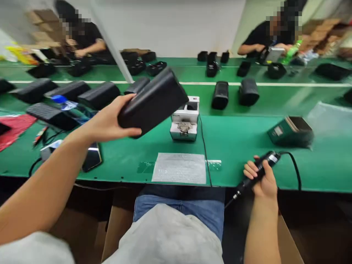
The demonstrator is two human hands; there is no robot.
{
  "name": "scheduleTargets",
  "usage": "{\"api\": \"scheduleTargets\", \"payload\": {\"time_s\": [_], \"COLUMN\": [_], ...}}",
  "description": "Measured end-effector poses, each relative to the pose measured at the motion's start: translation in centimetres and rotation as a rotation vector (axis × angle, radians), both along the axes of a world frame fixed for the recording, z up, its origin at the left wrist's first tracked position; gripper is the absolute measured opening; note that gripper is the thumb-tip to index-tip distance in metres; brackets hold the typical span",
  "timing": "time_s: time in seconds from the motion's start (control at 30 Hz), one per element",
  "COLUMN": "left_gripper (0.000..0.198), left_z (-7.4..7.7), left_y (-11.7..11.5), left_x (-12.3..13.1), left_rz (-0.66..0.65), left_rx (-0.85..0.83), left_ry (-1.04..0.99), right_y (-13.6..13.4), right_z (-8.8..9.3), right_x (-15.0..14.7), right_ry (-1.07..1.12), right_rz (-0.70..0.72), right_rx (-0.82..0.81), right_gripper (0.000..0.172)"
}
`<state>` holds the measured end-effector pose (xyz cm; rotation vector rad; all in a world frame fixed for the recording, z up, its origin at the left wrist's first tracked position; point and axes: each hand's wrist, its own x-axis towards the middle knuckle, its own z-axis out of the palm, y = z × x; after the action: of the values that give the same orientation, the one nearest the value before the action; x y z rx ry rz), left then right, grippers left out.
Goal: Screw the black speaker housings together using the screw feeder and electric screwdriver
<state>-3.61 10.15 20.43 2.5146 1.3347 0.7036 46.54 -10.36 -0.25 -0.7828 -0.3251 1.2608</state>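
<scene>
My left hand (110,119) grips a black oblong speaker-like housing (154,102) and holds it tilted in the air above the green bench (242,146). My right hand (262,178) is wrapped around a black electric screwdriver (257,174) at the bench's near edge, its tip pointing down to the left and its black cable looping off to the right. A grey foam pad (180,167) lies on the bench between my hands. Behind it stands a small white screw feeder box (184,119).
Several black housings (99,95) lie in a row at the left, and two stand upright (220,95) beyond the feeder. A dark power unit (291,130) sits at right, a phone (92,157) at left. Two other people work at the far side.
</scene>
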Motion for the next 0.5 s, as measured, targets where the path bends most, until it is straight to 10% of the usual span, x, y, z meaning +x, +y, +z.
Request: {"api": "scheduleTargets", "payload": {"time_s": [0.17, 0.33, 0.5], "left_gripper": [0.098, 0.097, 0.089], "left_z": [-5.2, -11.3, -13.7], "left_y": [-7.0, -6.0, -7.0], "left_x": [2.3, 5.7, 5.6], "left_rz": [-0.413, -0.448, -0.444], "left_rx": [0.182, 0.291, 0.327], "left_ry": [0.323, 0.332, 0.275], "right_y": [-0.1, -1.3, -5.6], "right_z": [0.0, 1.8, 6.8], "right_x": [-0.4, -1.6, -1.1], "right_ry": [-0.011, -0.031, 0.031], "right_rz": [-0.056, -0.08, -0.238], "right_rx": [0.019, 0.043, 0.014], "right_gripper": [0.049, 0.047, 0.047]}}
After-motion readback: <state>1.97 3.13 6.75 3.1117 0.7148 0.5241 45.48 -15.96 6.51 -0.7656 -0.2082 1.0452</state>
